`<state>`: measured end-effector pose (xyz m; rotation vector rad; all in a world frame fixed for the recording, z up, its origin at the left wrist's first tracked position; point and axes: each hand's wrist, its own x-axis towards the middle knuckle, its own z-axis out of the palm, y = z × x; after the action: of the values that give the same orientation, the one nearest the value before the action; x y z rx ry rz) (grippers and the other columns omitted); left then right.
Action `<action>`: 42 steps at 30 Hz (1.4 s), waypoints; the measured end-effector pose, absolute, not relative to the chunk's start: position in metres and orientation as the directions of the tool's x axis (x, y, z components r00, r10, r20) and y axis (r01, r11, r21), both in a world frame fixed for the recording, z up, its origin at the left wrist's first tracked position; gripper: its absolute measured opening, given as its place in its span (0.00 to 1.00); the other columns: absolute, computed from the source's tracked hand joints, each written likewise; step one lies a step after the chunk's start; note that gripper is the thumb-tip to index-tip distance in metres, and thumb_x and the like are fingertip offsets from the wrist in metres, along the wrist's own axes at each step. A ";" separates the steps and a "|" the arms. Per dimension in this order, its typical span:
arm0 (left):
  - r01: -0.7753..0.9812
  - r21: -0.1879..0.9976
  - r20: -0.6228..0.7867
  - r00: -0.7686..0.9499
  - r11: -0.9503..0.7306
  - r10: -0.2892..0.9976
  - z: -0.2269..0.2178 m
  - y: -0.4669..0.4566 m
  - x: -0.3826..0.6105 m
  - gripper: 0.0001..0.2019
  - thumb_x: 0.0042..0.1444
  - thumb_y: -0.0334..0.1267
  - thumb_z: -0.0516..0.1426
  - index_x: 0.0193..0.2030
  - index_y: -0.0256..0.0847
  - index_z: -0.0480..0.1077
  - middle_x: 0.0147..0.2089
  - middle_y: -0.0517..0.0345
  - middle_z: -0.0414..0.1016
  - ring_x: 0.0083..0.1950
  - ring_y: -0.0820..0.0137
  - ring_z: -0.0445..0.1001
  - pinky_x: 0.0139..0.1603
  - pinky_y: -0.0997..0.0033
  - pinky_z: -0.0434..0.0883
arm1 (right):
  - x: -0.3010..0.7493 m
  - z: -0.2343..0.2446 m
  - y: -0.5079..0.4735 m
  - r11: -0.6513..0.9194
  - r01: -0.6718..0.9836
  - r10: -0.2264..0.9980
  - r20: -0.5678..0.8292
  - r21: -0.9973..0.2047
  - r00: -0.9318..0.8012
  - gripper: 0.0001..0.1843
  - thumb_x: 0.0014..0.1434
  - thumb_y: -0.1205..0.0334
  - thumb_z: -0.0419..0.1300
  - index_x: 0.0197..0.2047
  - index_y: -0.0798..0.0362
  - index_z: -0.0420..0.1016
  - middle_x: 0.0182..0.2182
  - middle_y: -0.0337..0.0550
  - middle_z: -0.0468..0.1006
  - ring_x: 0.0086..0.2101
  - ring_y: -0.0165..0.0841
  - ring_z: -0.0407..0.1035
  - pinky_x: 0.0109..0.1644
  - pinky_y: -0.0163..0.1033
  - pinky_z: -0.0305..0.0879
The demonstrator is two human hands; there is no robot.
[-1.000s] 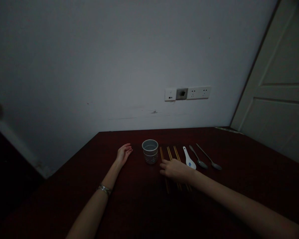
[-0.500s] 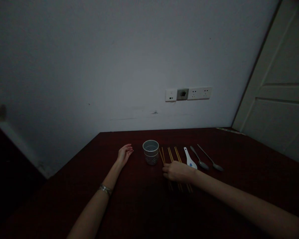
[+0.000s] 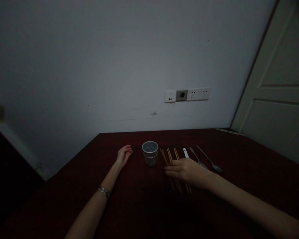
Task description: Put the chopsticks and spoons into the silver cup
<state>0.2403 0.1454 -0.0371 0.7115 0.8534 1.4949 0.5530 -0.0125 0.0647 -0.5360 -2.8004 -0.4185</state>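
My right hand (image 3: pixel 185 171) reaches across from the right, its fingers closed around the leftmost pair of wooden chopsticks (image 3: pixel 164 156). Beneath and beyond it lie two more groups of chopsticks (image 3: pixel 169 154), their middles hidden by the hand. A white soup spoon (image 3: pixel 185 152) shows only its handle; my hand covers the bowl. My left hand (image 3: pixel 124 155) rests on the table, palm partly up and fingers loosely bent, holding nothing. Between the hands stands a grey cup-shaped utensil holder (image 3: pixel 150 154) with small holes low in its side; no utensils stick out of it.
Two metal spoons (image 3: pixel 196 157) (image 3: pixel 211 160) lie to the right of the soup spoon. The dark red table (image 3: pixel 139 205) meets a pale wall (image 3: pixel 129 66) with sockets (image 3: pixel 198 94). A panelled door (image 3: pixel 281 89) stands at right. The scene is dim.
My right hand has shifted slightly right, now covering the soup spoon's bowl. The leftmost chopsticks' tips have come closer together and moved a little right. My left hand stays in place.
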 end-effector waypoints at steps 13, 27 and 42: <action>-0.494 0.787 0.224 -0.329 -0.370 0.917 0.098 0.145 0.223 0.12 0.36 0.25 0.51 0.31 0.35 0.69 0.24 0.61 0.67 0.23 0.77 0.66 0.26 0.77 0.66 | 0.576 0.178 -0.012 0.828 0.526 0.524 0.606 -0.196 -0.598 0.12 0.56 0.60 0.55 0.40 0.53 0.76 0.37 0.44 0.78 0.34 0.30 0.71 0.38 0.36 0.68; 0.078 0.633 0.687 0.402 -0.770 0.605 0.240 0.007 0.348 0.12 0.46 0.38 0.58 0.38 0.37 0.74 0.34 0.53 0.72 0.27 0.77 0.65 0.24 0.77 0.63 | 0.541 0.243 -0.006 0.636 0.237 0.683 0.393 -0.734 -0.615 0.15 0.49 0.56 0.61 0.36 0.59 0.76 0.27 0.42 0.76 0.26 0.26 0.69 0.28 0.33 0.69; -0.048 0.767 0.578 0.483 -0.639 0.658 0.224 0.009 0.353 0.08 0.48 0.38 0.57 0.27 0.34 0.72 0.24 0.59 0.67 0.24 0.78 0.64 0.25 0.76 0.63 | 0.526 0.220 -0.001 0.589 0.229 0.667 0.306 -0.775 -0.679 0.14 0.52 0.55 0.59 0.31 0.59 0.74 0.19 0.36 0.68 0.20 0.23 0.62 0.23 0.29 0.58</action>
<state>0.3532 0.0090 0.2236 1.9816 0.5038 1.1990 0.5260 -0.0012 0.2198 -0.7088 -2.2308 0.9741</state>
